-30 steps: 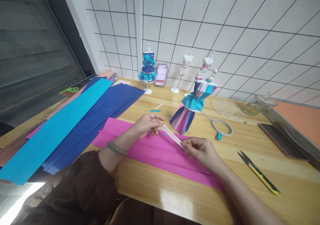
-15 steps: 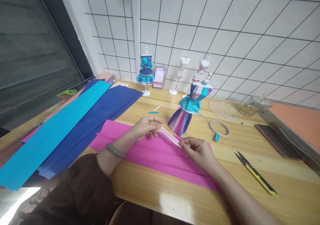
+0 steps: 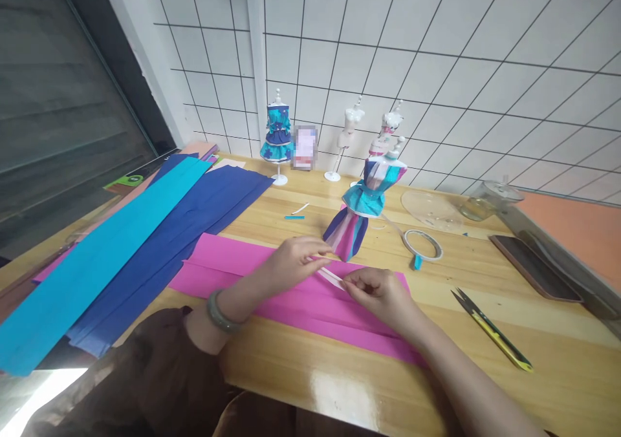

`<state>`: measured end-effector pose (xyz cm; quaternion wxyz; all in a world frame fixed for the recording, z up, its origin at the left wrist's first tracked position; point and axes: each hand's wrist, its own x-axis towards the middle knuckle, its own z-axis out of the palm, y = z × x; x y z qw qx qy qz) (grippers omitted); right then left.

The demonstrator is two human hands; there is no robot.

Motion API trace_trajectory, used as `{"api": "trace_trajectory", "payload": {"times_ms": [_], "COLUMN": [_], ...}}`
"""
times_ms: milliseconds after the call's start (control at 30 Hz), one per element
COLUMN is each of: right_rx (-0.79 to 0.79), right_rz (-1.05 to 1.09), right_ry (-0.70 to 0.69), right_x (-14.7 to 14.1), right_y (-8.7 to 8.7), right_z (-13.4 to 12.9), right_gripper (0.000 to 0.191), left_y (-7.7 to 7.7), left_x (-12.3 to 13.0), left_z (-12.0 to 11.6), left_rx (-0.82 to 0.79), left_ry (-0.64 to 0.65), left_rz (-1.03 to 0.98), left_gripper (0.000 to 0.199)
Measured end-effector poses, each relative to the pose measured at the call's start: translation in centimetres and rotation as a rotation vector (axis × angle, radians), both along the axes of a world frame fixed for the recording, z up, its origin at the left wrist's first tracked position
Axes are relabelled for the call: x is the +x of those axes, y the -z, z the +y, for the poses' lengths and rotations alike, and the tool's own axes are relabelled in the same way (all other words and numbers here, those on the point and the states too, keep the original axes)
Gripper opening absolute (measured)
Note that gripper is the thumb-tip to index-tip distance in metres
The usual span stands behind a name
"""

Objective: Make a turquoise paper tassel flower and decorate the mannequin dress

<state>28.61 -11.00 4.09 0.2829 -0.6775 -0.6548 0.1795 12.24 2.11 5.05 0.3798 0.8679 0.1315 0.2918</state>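
Observation:
A narrow pale pink strip (image 3: pixel 332 278) is stretched between my two hands, above a folded sheet of magenta crepe paper (image 3: pixel 291 308). My right hand (image 3: pixel 376 289) pinches its near end between thumb and fingertips. At the far end, the thumb and fingers of my left hand (image 3: pixel 301 260) close on the strip; the fingertips partly cover it. Just beyond the hands stands a small dress form (image 3: pixel 366 198) in a blue, pink and turquoise paper dress.
Blue crepe paper (image 3: pixel 208 211) and a turquoise strip (image 3: pixel 111 256) lie at left. Yellow-handled thread snips (image 3: pixel 495 330), a tape roll (image 3: pixel 406 246) and a dark tray (image 3: pixel 533 269) are at right. Behind stand a blue-dressed form (image 3: pixel 278 133), a white form (image 3: pixel 352 127) and a blurred phone-like object (image 3: pixel 305 147).
My left hand has turned over and slid along the strip toward my right hand, its fingers now reaching over the strip. The right hand keeps its pinch. The view has shifted slightly.

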Motion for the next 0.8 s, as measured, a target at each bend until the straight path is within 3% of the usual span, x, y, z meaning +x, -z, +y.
{"api": "trace_trajectory", "payload": {"times_ms": [100, 233, 367, 800], "right_rx": [0.006, 0.011, 0.022, -0.084], "right_rz": [-0.05, -0.105, -0.107, -0.048], "right_ry": [-0.058, -0.131, -0.148, -0.126], "right_x": [-0.2, -0.5, -0.5, -0.2], "right_y": [-0.3, -0.6, -0.6, -0.7], "right_z": [0.0, 0.0, 0.0, -0.3], "right_gripper": [0.028, 0.031, 0.034, 0.031], "left_y": [0.4, 0.9, 1.0, 0.7], "left_x": [0.3, 0.4, 0.4, -0.3], "left_z": [-0.7, -0.7, -0.6, 0.0], "left_rx": [0.068, 0.117, 0.115, -0.22], "left_ry": [0.158, 0.252, 0.253, 0.188], "left_rz": [0.112, 0.212, 0.272, 0.433], "left_gripper": [0.023, 0.021, 0.021, 0.021]}}
